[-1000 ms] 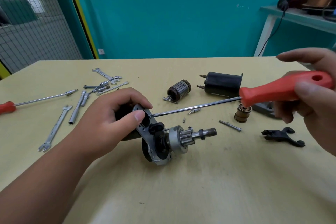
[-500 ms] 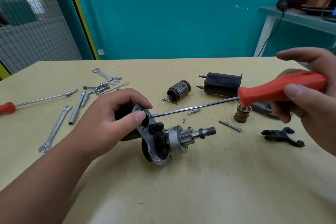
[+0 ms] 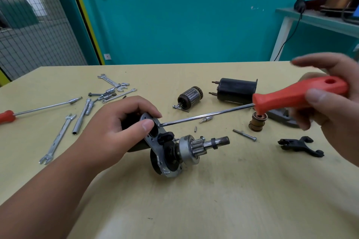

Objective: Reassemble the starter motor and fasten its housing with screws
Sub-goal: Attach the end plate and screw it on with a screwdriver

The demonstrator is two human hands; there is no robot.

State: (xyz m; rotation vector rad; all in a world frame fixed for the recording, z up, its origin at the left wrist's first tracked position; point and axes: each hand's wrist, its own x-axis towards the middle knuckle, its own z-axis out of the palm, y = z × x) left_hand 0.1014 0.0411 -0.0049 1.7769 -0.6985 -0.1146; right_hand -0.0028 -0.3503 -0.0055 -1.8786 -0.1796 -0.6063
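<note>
Red-handled screwdriver (image 3: 299,95) is held in the right hand (image 3: 336,110), thumb and curled fingers round the handle. Its tip meets the starter motor (image 3: 174,151) just beside the thumb of the left hand (image 3: 116,132), which clasps the motor body on the table (image 3: 233,200). Judged step: driving a housing screw. Next: keep the tip seated and turn.

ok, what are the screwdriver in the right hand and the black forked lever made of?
Long red-handled screwdriver: the handle looks like matte moulded plastic, uniform red with a hang hole; the shaft is bright and mirror-like, probably chrome-plated steel.
Black forked lever: dull, even black, likely moulded plastic, though coated metal is possible.
</note>
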